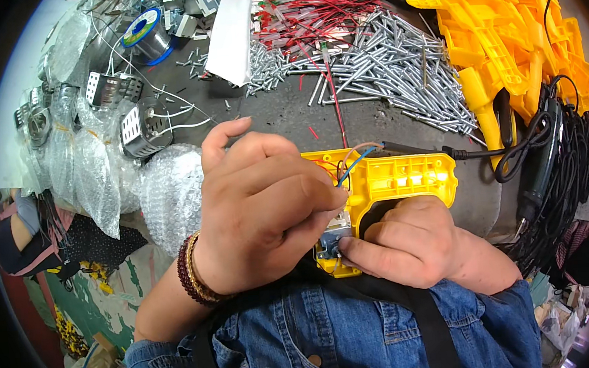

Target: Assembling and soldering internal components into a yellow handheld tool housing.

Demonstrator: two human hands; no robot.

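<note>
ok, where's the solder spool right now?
Head view, upper left of the bench: the solder spool sits behind the bubble-wrapped motors, left of the white sheet.

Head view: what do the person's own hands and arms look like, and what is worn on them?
Both hands, left hand and right hand, are bare, with no gloves or rings visible. The left wrist carries stacked bead bracelets, dark red and gold. Blue denim sleeves are pushed up, leaving the forearms uncovered.

L hand (262, 207) curled, R hand (403, 244) prob. pinching.
</note>
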